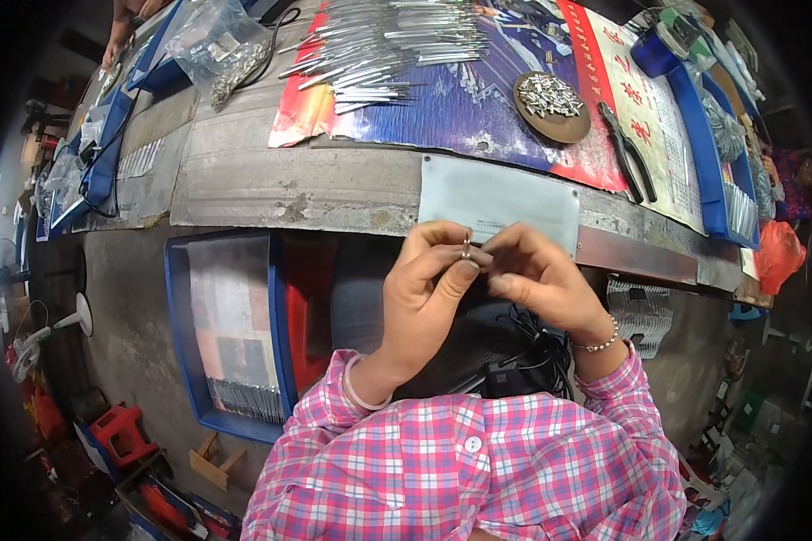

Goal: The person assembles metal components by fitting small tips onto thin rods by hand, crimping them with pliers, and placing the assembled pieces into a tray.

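My left hand (424, 293) pinches a small silvery metal piece (466, 250) between thumb and forefinger, just off the near table edge. The piece stands roughly upright; its exact kind is too small to tell. Beside it, my right hand (543, 275) is closed, its fingers curled in toward the left fingertips. What the right fingers hold, if anything, is hidden. Behind both hands a pale sheet (501, 194) lies on the table's near edge. Farther back, a round brown dish (568, 129) holds many short metal pieces, and thin metal rods (415, 45) lie in a heap.
Black-handled pliers (630, 153) lie right of the dish. Blue trays (726, 194) stand at the table's right end, near a red bag (779, 257). At lower left a blue bin (179, 325) contains rods. A clear bag (212, 45) sits far left; a person's arm (120, 32) shows beyond.
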Motion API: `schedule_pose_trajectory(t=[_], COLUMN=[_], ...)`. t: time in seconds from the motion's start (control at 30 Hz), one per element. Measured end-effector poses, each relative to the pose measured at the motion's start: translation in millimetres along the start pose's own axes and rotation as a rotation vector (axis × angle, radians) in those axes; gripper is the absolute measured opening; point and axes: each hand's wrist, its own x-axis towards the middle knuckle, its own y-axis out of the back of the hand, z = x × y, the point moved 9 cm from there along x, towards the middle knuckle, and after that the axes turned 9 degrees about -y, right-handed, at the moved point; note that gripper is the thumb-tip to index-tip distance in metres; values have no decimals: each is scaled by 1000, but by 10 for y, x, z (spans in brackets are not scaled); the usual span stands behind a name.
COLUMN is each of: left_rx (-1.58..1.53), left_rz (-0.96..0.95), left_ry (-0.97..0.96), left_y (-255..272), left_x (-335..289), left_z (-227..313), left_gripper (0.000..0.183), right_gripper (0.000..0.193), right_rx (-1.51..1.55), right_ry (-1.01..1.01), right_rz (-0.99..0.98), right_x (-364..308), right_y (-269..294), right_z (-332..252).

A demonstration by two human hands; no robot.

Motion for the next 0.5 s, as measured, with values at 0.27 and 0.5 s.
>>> schedule_pose_trajectory(t=[0.27,0.5], left_rx=[200,86], left_rz=[-158,91], left_ry=[-156,-159], left_y=[-314,-141], left_x=[91,27], left_z=[271,355], left_gripper=[17,15], right_gripper=[23,26], right_rx=[-99,-443], right_ry=[41,331], right_rz=[-231,16], right_x=[-36,-94], right_y=[-343,-325], right_z=[8,-102])
